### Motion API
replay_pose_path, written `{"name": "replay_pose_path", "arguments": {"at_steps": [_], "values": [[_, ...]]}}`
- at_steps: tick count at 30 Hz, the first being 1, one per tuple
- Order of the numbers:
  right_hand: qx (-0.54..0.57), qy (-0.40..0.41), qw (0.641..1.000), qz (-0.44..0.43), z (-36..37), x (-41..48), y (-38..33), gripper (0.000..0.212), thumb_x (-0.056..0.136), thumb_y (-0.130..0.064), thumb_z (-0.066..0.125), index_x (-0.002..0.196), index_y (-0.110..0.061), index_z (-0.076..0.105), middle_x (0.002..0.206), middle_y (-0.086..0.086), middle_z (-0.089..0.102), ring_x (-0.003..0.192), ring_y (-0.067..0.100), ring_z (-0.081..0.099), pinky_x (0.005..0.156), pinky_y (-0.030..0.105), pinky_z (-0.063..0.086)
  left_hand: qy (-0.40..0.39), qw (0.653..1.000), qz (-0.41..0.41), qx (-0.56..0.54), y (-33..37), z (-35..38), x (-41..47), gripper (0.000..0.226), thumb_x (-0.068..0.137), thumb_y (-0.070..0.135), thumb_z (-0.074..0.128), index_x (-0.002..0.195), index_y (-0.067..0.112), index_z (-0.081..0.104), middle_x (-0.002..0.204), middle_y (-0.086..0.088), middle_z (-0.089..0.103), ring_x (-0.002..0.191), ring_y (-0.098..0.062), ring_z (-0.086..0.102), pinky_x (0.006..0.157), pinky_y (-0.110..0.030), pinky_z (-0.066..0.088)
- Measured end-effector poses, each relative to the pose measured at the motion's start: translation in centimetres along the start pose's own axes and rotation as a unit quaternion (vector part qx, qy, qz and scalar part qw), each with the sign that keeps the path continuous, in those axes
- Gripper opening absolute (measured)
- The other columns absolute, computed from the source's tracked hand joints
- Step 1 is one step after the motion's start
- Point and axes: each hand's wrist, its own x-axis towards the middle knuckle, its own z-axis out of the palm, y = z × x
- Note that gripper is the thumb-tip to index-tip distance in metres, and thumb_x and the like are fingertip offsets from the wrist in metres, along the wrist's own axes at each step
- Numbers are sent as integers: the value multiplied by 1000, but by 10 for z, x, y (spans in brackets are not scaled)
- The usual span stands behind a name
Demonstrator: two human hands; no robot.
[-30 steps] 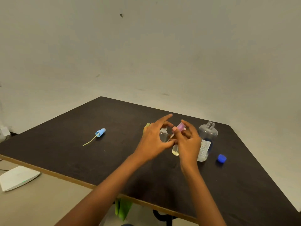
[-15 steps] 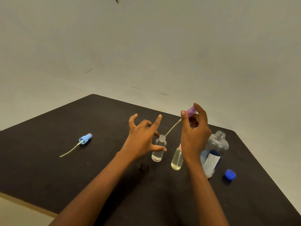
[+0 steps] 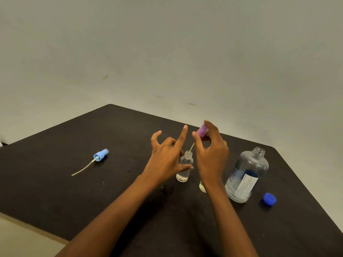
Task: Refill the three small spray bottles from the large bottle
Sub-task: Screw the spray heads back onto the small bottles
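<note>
small spray bottle stands upright on the table, neck open, with a shallow layer of clear liquid at its bottom. left hand holds it low on the body with the thumb laid across its front; the forefinger points up and the other fingers are spread and bent. just above that grip, right hand pinches a purple spray cap between thumb and fingertips, tilted, and the cap's thin tube slants down with its tip at the bottle's mouth. below the right wrist, mostly hidden, a second small bottle holds yellowish liquid. just right of that hand the large bottle stands uncapped, clear liquid in its lower part. its blue cap lies further right. well left of the left hand lies a light blue spray cap with its tube.
</note>
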Motion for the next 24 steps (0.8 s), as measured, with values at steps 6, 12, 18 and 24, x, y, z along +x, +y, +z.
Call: {"name": "replay_pose_path", "arguments": {"at_steps": [6,12,18,24], "values": [[0,-65,998,-26,-13,-7,-16,41,84,-21,67,123,-14,56,89,8,65,72,18,61,65,32,55,98,994,14,36,4,-13,-10,113,62,55,73,147,17,8,77,12,71,87,-11,66,103,-40,12],[9,-111,993,-30,-37,-31,-32,43,83,-33,59,122,-17,56,93,2,65,70,13,59,63,34,55,68,998,4,-1,24,-45,-35,108,69,56,69,144,28,-4,81,10,70,90,-9,63,105,-34,10],[38,-157,987,4,-58,-68,-43,42,84,-23,63,125,-17,54,102,2,64,70,12,60,66,39,57,27,999,-6,-16,43,-68,-69,110,74,56,66,145,29,-14,98,8,69,105,-9,59,105,-32,7],[48,-167,985,23,-72,-98,-47,47,83,-17,66,126,-25,50,97,-8,59,65,10,59,62,28,55,11,997,-47,-57,52,-67,-97,103,77,51,66,142,31,-12,101,8,67,108,-8,54,104,-28,4]]}}
